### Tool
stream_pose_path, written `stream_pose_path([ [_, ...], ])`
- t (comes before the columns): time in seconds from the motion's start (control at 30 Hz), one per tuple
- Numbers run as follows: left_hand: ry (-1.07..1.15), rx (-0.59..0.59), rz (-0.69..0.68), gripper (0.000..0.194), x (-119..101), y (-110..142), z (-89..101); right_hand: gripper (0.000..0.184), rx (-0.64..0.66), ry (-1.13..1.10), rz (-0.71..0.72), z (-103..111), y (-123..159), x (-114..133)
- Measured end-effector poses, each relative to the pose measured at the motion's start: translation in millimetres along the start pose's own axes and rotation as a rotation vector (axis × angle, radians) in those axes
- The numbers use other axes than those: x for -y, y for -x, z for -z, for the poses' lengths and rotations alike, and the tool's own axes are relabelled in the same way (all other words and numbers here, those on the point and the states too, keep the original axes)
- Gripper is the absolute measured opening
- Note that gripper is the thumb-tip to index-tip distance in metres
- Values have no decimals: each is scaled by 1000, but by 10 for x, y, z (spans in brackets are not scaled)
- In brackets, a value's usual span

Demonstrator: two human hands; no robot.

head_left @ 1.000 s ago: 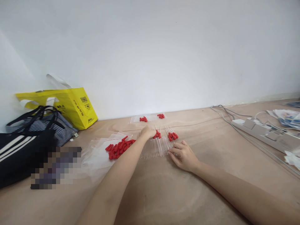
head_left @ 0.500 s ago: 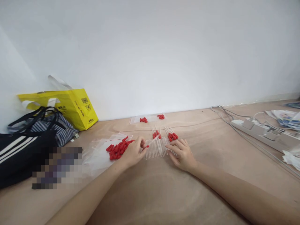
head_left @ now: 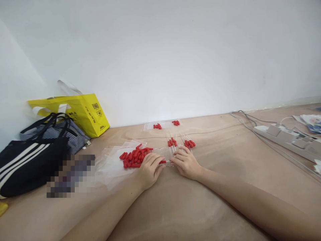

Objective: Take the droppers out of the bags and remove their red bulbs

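Note:
My left hand [head_left: 151,169] is closed around a red rubber dropper bulb [head_left: 163,162], whose end sticks out past the fingertips. Facing it, my right hand [head_left: 185,162] pinches a thin clear dropper tube [head_left: 170,161] in line with the bulb; whether the tube sits inside the bulb I cannot tell. Under and behind the hands lies a row of clear tubes [head_left: 163,152]. Just beyond them are two small groups of tubes with red bulbs on, a left group [head_left: 172,142] and a right group [head_left: 190,144]. Loose red bulbs [head_left: 134,156] are heaped beside my left hand.
Clear plastic bags [head_left: 110,160] lie under the heap. Against the wall is another bag [head_left: 147,127] with red-bulbed droppers. A yellow bag [head_left: 92,113] and a black bag [head_left: 37,164] stand at left. A power strip [head_left: 283,135] with cables is at right.
My left hand has come down and right, and the slanted tube at its fingertips is no longer raised. My right hand's fingers have closed in, and the hands are closer together. The view has shifted slightly.

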State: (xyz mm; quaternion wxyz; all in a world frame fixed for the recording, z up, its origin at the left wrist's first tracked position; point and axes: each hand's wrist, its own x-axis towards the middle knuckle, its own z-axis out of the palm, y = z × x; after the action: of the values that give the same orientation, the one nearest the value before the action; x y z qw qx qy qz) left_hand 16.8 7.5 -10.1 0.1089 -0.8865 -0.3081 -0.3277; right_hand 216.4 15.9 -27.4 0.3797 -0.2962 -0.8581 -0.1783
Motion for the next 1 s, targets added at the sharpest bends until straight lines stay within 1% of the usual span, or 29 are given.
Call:
stream_pose_path([
  [0.07, -33, 21, -11, 21, -4, -12, -31, 22, 21, 11, -1, 7, 12, 1],
  [0.17, -37, 39, 7, 22, -8, -22, -60, 19, 44, 8, 3, -6, 30, 1],
  [0.3, -53, 29, -26, 22, -7, -18, -40, 20, 18, -20, 46, -17, 46, -2],
  [0.5, -73, 6, -93, 21, -31, -21, 43, 20, -35, -51, 98, 52, 56, 12],
  [1.0, -41, -27, -131, 25, -60, -14, 68, 16, -55, -112, 103, 45, 92, 17],
])
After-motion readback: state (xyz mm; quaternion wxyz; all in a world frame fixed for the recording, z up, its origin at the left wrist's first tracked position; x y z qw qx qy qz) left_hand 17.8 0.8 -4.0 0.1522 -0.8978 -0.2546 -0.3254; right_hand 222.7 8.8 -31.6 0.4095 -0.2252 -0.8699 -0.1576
